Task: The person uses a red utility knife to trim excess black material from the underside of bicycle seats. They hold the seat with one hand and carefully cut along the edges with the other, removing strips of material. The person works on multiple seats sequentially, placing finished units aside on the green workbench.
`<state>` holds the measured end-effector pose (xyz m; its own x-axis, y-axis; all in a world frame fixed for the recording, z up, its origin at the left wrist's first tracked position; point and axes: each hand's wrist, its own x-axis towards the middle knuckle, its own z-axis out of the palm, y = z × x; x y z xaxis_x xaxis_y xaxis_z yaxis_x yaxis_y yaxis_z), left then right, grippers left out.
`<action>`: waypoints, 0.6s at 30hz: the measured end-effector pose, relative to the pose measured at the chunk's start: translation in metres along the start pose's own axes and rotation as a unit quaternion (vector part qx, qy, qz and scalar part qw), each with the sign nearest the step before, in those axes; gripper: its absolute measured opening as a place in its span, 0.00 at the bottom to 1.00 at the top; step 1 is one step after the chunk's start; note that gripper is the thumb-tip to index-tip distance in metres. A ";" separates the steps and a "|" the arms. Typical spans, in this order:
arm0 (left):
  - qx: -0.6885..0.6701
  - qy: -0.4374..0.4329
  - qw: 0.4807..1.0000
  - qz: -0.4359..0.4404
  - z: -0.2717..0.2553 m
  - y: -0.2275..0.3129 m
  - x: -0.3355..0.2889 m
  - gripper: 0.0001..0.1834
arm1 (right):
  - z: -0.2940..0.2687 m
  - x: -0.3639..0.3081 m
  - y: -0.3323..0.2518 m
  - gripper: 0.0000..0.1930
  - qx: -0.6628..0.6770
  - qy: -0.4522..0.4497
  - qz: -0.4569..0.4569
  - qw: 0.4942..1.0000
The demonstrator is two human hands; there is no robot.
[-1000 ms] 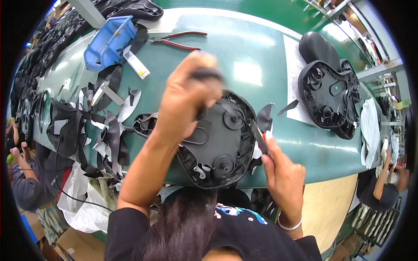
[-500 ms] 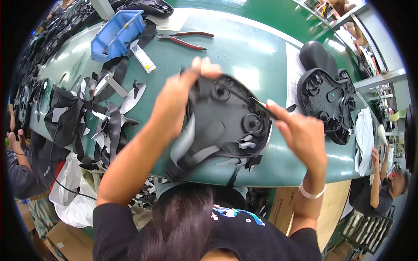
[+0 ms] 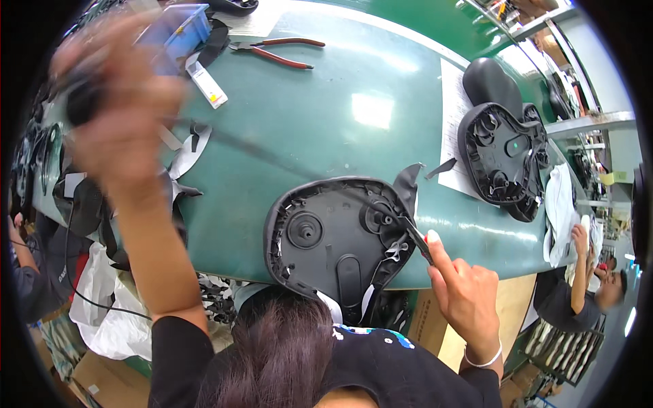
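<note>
Presently: upturned black saddle shell [image 3: 340, 234] at green bench [image 3: 326, 115] near edge; right hand [image 3: 466, 296] pinches a thin black cord [image 3: 401, 221] against its rim; left hand [image 3: 112, 115], raised and blurred, closed around a dark tool; tensioning step, next calls for steady pull

Your black top, dark hair, bare forearms.

At six o'clock your hair [image 3: 286, 360] falls over a black shirt [image 3: 381, 374] with blue print; a thin white bracelet [image 3: 481, 358] circles your right wrist.

Red-handled pliers [image 3: 275, 51] and a blue bin [image 3: 178, 27] lie on the green table [image 3: 326, 102].
</note>
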<state>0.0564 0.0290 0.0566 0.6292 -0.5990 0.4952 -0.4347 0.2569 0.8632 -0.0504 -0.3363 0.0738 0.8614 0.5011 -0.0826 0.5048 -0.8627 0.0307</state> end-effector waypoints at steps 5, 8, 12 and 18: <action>0.454 -0.241 0.841 -0.168 0.053 -0.054 0.047 0.15 | 0.002 0.000 0.012 0.27 0.092 -0.002 0.019 0.996; 0.066 -0.201 0.968 -0.136 0.074 -0.064 0.069 0.13 | 0.014 -0.005 0.015 0.28 0.064 0.020 0.006 0.998; 0.043 0.112 0.980 -0.157 0.094 -0.049 0.089 0.13 | 0.027 -0.037 -0.009 0.27 0.106 -0.025 0.088 0.990; -0.139 0.429 0.883 0.128 0.088 -0.004 0.105 0.11 | 0.044 -0.083 -0.047 0.28 0.624 -0.060 0.331 0.705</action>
<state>0.0678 -0.1021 0.0962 0.8419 0.2699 0.4672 -0.5333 0.5477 0.6447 -0.1485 -0.3405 0.0356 0.8365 0.0151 -0.5478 -0.5132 -0.3291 -0.7927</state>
